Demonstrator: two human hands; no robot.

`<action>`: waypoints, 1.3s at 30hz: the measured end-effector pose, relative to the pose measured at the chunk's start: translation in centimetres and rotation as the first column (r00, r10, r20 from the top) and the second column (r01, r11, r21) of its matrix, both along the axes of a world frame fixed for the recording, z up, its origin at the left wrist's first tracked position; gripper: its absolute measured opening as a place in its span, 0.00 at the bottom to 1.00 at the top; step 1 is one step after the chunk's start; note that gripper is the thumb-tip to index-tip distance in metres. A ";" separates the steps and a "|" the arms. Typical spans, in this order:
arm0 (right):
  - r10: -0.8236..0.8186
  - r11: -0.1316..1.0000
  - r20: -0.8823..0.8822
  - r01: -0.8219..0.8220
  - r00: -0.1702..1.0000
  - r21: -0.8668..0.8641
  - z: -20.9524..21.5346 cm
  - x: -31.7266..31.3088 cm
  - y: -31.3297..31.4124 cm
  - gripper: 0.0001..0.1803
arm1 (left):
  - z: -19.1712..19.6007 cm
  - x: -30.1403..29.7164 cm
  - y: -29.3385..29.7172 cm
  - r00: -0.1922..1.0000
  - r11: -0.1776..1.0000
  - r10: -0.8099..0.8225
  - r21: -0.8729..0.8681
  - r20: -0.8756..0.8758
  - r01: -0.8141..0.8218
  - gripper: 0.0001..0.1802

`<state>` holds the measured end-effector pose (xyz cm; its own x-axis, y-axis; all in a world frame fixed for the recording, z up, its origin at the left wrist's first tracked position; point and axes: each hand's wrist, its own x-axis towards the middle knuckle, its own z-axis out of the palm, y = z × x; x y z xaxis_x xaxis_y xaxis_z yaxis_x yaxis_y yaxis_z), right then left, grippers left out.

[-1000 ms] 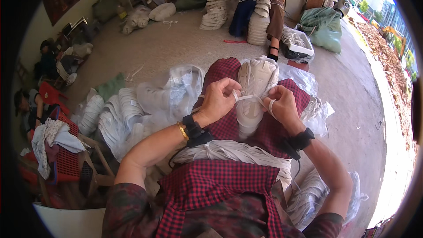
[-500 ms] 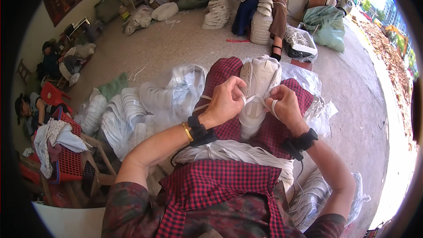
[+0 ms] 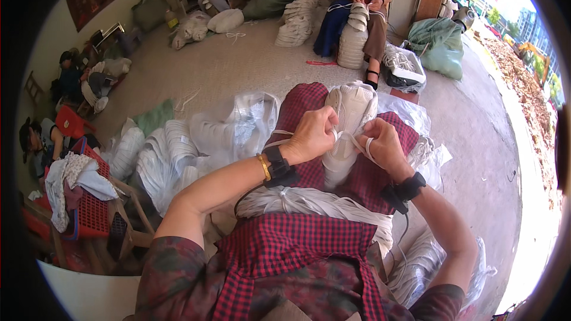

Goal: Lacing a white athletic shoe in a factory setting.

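Observation:
Between my knees, under red-and-black checked cloth, stands a cream shoe upper (image 3: pixel 355 107) with its toe end toward me. A white shoelace (image 3: pixel 346 135) crosses over its front part. My left hand (image 3: pixel 312 134) is closed in a pinch on the lace at the left side of the upper, a loose length trailing left. On the other side my right hand (image 3: pixel 382 144) pinches the lace too, with a loop of it around the fingers. The fingertips partly hide the lace's crossing. Across my lap lies a thick bundle of white laces (image 3: pixel 312 202).
Plastic-wrapped stacks of white uppers (image 3: pixel 169 154) lie on the floor to my left, near a red basket (image 3: pixel 95 217) with cloths. Ahead, a seated person (image 3: pixel 363 0) handles laces over stacked uppers. A box of laces (image 3: pixel 404 62) and a green sack (image 3: pixel 437 47) stand at right.
My left hand has turned and closed more tightly, its fingers drawn in near the lace, with a lace length now showing to its left. My right hand has barely moved.

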<state>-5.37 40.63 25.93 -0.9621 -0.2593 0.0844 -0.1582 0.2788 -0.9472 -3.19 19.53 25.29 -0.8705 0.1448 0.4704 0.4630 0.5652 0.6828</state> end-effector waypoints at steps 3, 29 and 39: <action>0.035 0.990 -0.061 -0.026 0.998 0.135 0.4 0.1 0.1 0.11 | 0.5 0.0 -0.9 0.997 0.998 -0.055 -0.048 -0.056 0.052 0.11; 0.751 0.524 -0.445 -0.030 0.488 0.851 6.7 -1.0 -0.2 0.23 | 6.3 -2.9 -0.9 0.915 0.502 -0.403 -0.842 -0.027 0.196 0.18; 0.812 0.348 -0.096 -0.345 0.576 0.872 7.9 -4.6 -0.8 0.11 | 8.8 -6.3 -1.4 0.848 0.470 -0.336 -0.707 0.409 0.528 0.15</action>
<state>-9.93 39.85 33.80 -0.4022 -0.9108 -0.0932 -0.8893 0.4128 -0.1967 -9.49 18.13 34.04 -0.6408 0.7445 -0.1876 0.7218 0.6674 0.1832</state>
